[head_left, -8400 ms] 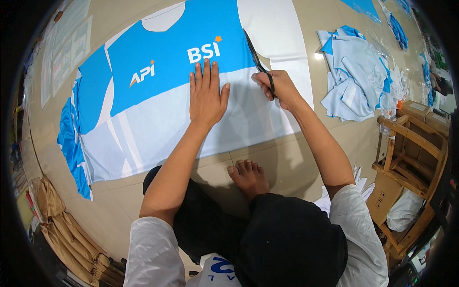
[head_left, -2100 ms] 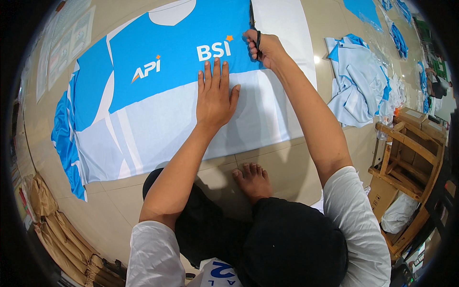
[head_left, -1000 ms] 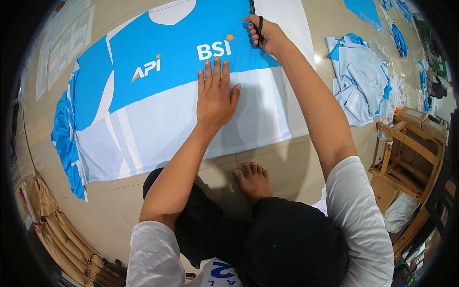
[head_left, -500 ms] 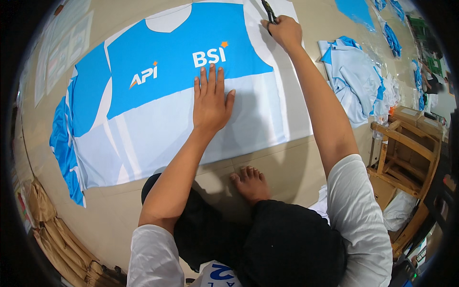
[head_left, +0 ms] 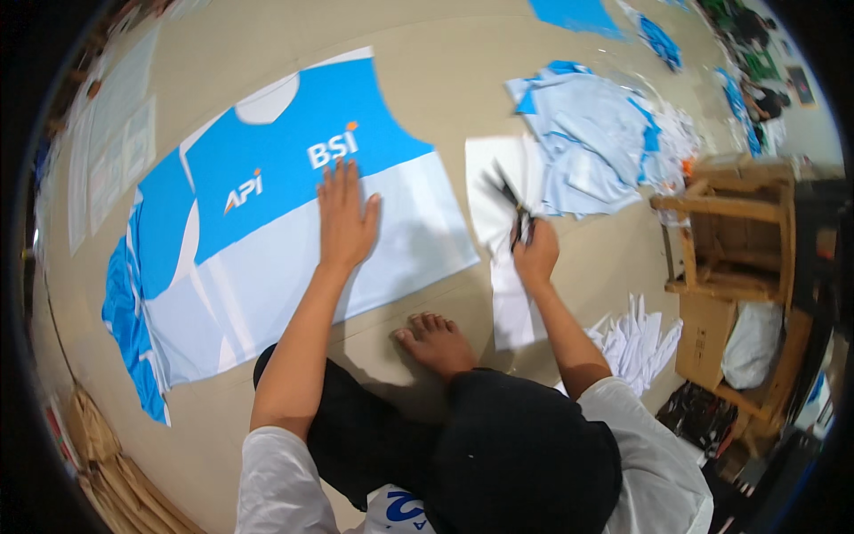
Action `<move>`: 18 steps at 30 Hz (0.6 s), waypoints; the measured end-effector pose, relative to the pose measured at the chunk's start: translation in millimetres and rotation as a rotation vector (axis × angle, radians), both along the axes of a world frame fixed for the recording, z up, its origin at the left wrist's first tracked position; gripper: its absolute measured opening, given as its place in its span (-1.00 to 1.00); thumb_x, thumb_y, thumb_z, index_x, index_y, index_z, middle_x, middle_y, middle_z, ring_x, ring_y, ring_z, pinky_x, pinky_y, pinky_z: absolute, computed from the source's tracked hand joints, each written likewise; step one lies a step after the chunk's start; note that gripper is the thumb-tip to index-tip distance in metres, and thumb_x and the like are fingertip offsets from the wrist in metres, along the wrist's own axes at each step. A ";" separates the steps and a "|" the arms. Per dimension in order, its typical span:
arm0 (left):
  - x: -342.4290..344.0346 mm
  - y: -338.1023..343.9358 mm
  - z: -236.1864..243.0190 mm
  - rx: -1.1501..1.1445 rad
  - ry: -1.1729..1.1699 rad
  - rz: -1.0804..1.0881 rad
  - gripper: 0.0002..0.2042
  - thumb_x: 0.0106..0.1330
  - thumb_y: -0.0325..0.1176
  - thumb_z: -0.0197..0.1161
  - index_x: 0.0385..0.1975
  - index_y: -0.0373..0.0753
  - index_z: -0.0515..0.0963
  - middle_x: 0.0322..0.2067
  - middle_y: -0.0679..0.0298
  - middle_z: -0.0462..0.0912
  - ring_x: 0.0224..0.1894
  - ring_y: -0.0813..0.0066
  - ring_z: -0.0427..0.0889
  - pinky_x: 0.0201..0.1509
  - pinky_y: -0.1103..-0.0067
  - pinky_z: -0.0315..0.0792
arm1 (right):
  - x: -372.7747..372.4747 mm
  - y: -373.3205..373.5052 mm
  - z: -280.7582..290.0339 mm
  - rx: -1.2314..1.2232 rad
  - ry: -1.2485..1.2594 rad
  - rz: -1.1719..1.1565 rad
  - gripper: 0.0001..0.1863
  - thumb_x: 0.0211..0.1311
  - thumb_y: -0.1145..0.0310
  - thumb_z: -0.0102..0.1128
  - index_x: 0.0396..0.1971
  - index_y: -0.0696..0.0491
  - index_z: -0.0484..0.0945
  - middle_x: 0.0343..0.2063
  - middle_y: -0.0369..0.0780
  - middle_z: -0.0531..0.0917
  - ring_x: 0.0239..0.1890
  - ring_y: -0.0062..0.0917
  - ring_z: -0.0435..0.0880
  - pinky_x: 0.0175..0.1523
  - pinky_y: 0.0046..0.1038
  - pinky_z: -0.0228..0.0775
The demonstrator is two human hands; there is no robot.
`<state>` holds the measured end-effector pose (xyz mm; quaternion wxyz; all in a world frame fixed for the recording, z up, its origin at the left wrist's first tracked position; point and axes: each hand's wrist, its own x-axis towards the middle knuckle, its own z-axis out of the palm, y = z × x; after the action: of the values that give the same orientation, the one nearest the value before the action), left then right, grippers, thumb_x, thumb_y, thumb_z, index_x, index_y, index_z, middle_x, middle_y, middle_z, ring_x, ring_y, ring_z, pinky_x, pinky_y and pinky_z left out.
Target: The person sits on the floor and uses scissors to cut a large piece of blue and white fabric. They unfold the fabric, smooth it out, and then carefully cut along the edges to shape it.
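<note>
A printed fabric panel (head_left: 405, 218), bright blue above and pale blue below with white-and-orange logos, lies on the tiled floor. My left hand (head_left: 347, 227) rests flat on it just below the right-hand logo, fingers extended. My right hand (head_left: 535, 251) grips black-handled scissors (head_left: 513, 198), blurred by motion, their blades pointing up and leftward over a white fabric offcut (head_left: 507, 307). That offcut lies apart from the panel's right edge. At the panel's left end the cloth (head_left: 124, 303) is bunched in folds.
Past my right hand lie a crumpled pale-blue pile (head_left: 583, 151) and white scraps (head_left: 636, 343). A wooden stool (head_left: 725, 209) and cardboard box (head_left: 703, 343) stand at right, people (head_left: 765, 102) beyond them. Clear sheets (head_left: 111, 151) lie left, brown material (head_left: 116, 481) lower left. My bare foot (head_left: 436, 347) is below the panel.
My right hand has come down and rightward with the scissors. The white strip has separated from the panel, exposing floor between them. The view has shifted; my left hand stays on the panel.
</note>
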<state>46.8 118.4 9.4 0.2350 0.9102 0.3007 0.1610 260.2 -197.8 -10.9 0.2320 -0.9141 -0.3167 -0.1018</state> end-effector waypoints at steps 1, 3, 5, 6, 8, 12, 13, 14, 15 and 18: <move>0.5 -0.9 1.0 -0.008 -0.015 -0.031 -0.29 0.63 -0.09 0.11 0.62 -0.38 0.12 0.64 -0.15 0.07 0.69 -0.26 -0.05 0.71 -0.06 -0.20 | -15.8 -30.3 2.7 -0.012 -0.006 -0.018 -0.74 0.11 0.40 0.46 -0.28 0.10 0.55 -0.36 -0.06 0.61 -0.27 -0.04 0.62 -0.15 -0.06 0.45; -16.3 5.8 -3.7 -0.012 -0.072 -0.067 -0.29 0.63 -0.12 0.14 0.65 -0.30 0.11 0.66 -0.08 0.07 0.69 -0.20 -0.04 0.72 -0.03 -0.18 | -48.0 -86.2 9.3 -0.020 0.043 0.020 -0.78 0.11 0.43 0.45 -0.31 0.06 0.55 -0.39 -0.11 0.63 -0.31 -0.07 0.63 -0.19 -0.07 0.47; -28.7 8.5 -0.5 -0.013 -0.109 -0.087 -0.30 0.63 -0.17 0.17 0.66 -0.24 0.11 0.66 -0.02 0.09 0.70 -0.16 -0.03 0.72 -0.01 -0.17 | -69.3 -155.4 14.3 -0.092 0.140 0.047 -0.82 0.20 0.41 0.45 -0.31 0.06 0.58 -0.47 -0.05 0.60 -0.38 -0.03 0.63 -0.25 -0.06 0.45; -38.1 14.3 5.5 -0.009 -0.087 -0.089 -0.31 0.63 -0.19 0.17 0.66 -0.24 0.11 0.65 -0.02 0.11 0.70 -0.15 -0.01 0.72 0.01 -0.16 | -83.6 -182.7 20.8 -0.076 0.203 0.022 -0.82 0.19 0.42 0.45 -0.31 0.06 0.58 -0.47 -0.04 0.62 -0.38 -0.02 0.65 -0.25 -0.06 0.47; -47.3 36.5 17.2 0.019 -0.109 -0.090 -0.33 0.65 -0.20 0.17 0.65 -0.25 0.13 0.63 -0.02 0.17 0.69 -0.14 0.02 0.72 0.08 -0.12 | -100.4 -232.3 32.4 -0.083 0.294 -0.074 -0.81 0.17 0.43 0.46 -0.31 0.10 0.59 -0.45 0.00 0.68 -0.39 0.02 0.70 -0.25 -0.11 0.53; -78.7 37.2 52.2 -0.009 -0.170 -0.028 -0.37 0.65 -0.17 0.19 0.61 -0.28 0.23 0.59 -0.02 0.28 0.66 -0.03 0.14 0.70 0.20 0.04 | -121.0 -357.0 48.6 -0.073 0.349 -0.395 -0.81 0.15 0.47 0.43 -0.25 0.16 0.65 -0.44 0.01 0.73 -0.40 -0.11 0.75 -0.24 -0.23 0.55; -96.7 41.8 57.6 -0.064 -0.170 0.028 -0.39 0.65 -0.17 0.20 0.59 -0.28 0.27 0.58 -0.01 0.31 0.65 0.01 0.18 0.68 0.22 0.07 | -123.3 -385.1 52.5 -0.050 0.369 -0.473 -0.80 0.15 0.49 0.42 -0.22 0.18 0.67 -0.43 0.01 0.75 -0.40 -0.17 0.77 -0.23 -0.26 0.56; -109.5 41.2 56.9 -0.134 -0.172 0.076 -0.40 0.64 -0.17 0.21 0.57 -0.29 0.30 0.56 0.00 0.34 0.63 0.05 0.23 0.67 0.24 0.11 | -122.7 -423.8 65.3 -0.027 0.316 -0.532 -0.77 0.15 0.50 0.38 -0.17 0.17 0.70 -0.42 0.00 0.76 -0.40 -0.28 0.78 -0.21 -0.27 0.56; -122.1 46.0 55.2 -0.203 -0.178 0.130 -0.41 0.64 -0.17 0.22 0.56 -0.29 0.34 0.55 0.01 0.37 0.62 0.09 0.27 0.66 0.25 0.14 | -117.2 -460.6 78.9 0.061 0.245 -0.562 -0.76 0.15 0.52 0.35 -0.16 0.17 0.70 -0.41 0.01 0.76 -0.40 -0.29 0.78 -0.21 -0.27 0.56; -183.7 101.9 22.3 -0.243 -0.200 0.212 -0.44 0.62 -0.19 0.24 0.52 -0.30 0.40 0.50 0.03 0.45 0.57 0.16 0.37 0.64 0.27 0.19 | -77.3 -557.3 129.9 -0.161 -0.124 -0.601 -0.69 0.16 0.42 0.28 -0.09 0.14 0.71 -0.39 0.02 0.76 -0.34 -0.03 0.76 -0.18 -0.12 0.56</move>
<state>-136.9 220.3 31.7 0.3537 0.8176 0.3874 0.2373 182.9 -755.1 119.0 0.0988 -0.9742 -0.0532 -0.1960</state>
